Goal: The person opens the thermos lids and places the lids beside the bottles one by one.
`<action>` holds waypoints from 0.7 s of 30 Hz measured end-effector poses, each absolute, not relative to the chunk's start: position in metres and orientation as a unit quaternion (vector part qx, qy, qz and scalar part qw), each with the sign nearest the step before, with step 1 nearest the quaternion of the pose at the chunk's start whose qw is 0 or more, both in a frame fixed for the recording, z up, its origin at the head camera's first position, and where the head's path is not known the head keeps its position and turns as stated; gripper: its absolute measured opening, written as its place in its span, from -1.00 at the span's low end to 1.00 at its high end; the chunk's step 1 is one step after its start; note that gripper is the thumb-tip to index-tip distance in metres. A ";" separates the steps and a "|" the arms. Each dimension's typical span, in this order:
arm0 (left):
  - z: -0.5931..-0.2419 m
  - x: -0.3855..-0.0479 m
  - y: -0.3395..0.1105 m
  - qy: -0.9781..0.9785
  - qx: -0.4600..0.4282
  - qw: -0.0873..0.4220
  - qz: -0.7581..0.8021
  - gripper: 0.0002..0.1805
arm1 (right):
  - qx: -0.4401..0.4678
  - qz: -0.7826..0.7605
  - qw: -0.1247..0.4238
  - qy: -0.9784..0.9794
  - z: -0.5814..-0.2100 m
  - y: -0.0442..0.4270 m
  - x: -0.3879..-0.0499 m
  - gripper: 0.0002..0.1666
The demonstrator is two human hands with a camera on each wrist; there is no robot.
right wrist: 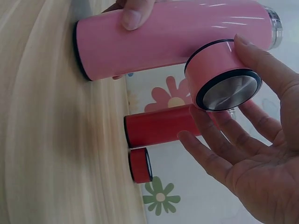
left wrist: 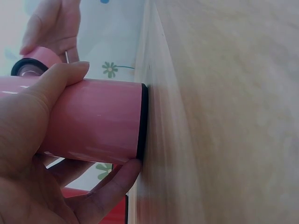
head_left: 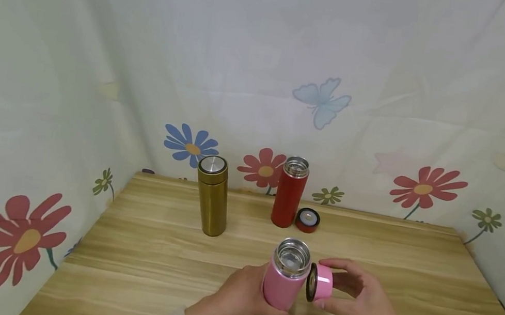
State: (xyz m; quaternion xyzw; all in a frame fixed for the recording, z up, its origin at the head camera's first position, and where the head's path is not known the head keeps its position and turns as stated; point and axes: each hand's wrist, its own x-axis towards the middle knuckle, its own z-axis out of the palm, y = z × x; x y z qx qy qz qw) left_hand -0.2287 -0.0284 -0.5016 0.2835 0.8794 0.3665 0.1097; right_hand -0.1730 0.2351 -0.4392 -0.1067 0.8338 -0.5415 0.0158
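Observation:
A pink bottle [head_left: 283,286] stands uncapped on the table, its steel mouth facing up. My left hand [head_left: 243,294] grips it around the lower body; in the left wrist view the thumb and fingers of the left hand [left wrist: 28,135] wrap the pink bottle [left wrist: 98,119] near its black base. My right hand [head_left: 364,300] pinches the pink lid [head_left: 323,282] between thumb and fingers, just right of the bottle's neck. The lid is tilted sideways, its inside toward the bottle. In the right wrist view, its steel top shows on the lid [right wrist: 219,77].
Behind stands an uncapped red bottle [head_left: 289,198], with its red lid [head_left: 307,221] lying inside-up to its right. A closed gold bottle [head_left: 214,200] stands at the back left. Flower-printed cloth [head_left: 243,73] hangs behind the wooden table [head_left: 148,249].

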 end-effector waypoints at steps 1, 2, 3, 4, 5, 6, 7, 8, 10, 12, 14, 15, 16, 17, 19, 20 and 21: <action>-0.502 -0.229 -0.028 0.879 0.284 0.109 0.366 -0.20 | -0.104 -0.542 0.020 0.834 -0.441 0.235 -0.173 -0.24; -0.502 -0.229 -0.028 0.879 0.285 0.109 0.367 -0.20 | -0.102 -0.541 0.025 0.834 -0.442 0.235 -0.173 -0.25; -0.502 -0.229 -0.028 0.879 0.285 0.110 0.367 -0.20 | -0.102 -0.542 0.027 0.834 -0.444 0.235 -0.174 -0.25; -0.502 -0.229 -0.028 0.878 0.284 0.110 0.368 -0.20 | -0.103 -0.542 0.030 0.834 -0.445 0.235 -0.174 -0.25; -0.502 -0.229 -0.029 0.878 0.284 0.110 0.369 -0.20 | -0.103 -0.543 0.033 0.833 -0.447 0.235 -0.174 -0.25; -0.503 -0.229 -0.029 0.878 0.283 0.110 0.369 -0.20 | -0.103 -0.543 0.034 0.833 -0.449 0.235 -0.175 -0.25; -0.502 -0.229 -0.029 0.878 0.284 0.111 0.370 -0.20 | -0.103 -0.542 0.037 0.833 -0.451 0.235 -0.175 -0.25; -0.502 -0.229 -0.029 0.878 0.284 0.111 0.370 -0.20 | -0.103 -0.540 0.041 0.835 -0.452 0.235 -0.176 -0.26; -0.502 -0.229 -0.029 0.879 0.285 0.110 0.368 -0.19 | -0.103 -0.537 0.050 0.836 -0.456 0.235 -0.177 -0.26; -0.502 -0.229 -0.029 0.880 0.285 0.108 0.364 -0.19 | -0.104 -0.533 0.062 0.837 -0.459 0.236 -0.177 -0.26; -0.501 -0.229 -0.029 0.881 0.285 0.109 0.361 -0.19 | -0.108 -0.532 0.074 0.837 -0.462 0.237 -0.178 -0.27; -0.501 -0.229 -0.029 0.881 0.285 0.110 0.361 -0.20 | -0.109 -0.532 0.079 0.836 -0.463 0.238 -0.178 -0.27; -0.501 -0.229 -0.028 0.882 0.284 0.110 0.360 -0.20 | -0.111 -0.531 0.082 0.836 -0.464 0.238 -0.179 -0.27; -0.501 -0.229 -0.028 0.882 0.284 0.112 0.360 -0.20 | -0.114 -0.531 0.084 0.836 -0.465 0.239 -0.179 -0.28; -0.501 -0.228 -0.028 0.882 0.283 0.113 0.360 -0.20 | -0.120 -0.529 0.084 0.836 -0.466 0.240 -0.180 -0.29; -0.500 -0.228 -0.028 0.882 0.282 0.114 0.360 -0.20 | -0.123 -0.527 0.082 0.837 -0.467 0.240 -0.181 -0.29; -0.500 -0.228 -0.028 0.882 0.282 0.114 0.360 -0.20 | -0.127 -0.525 0.080 0.838 -0.468 0.241 -0.182 -0.29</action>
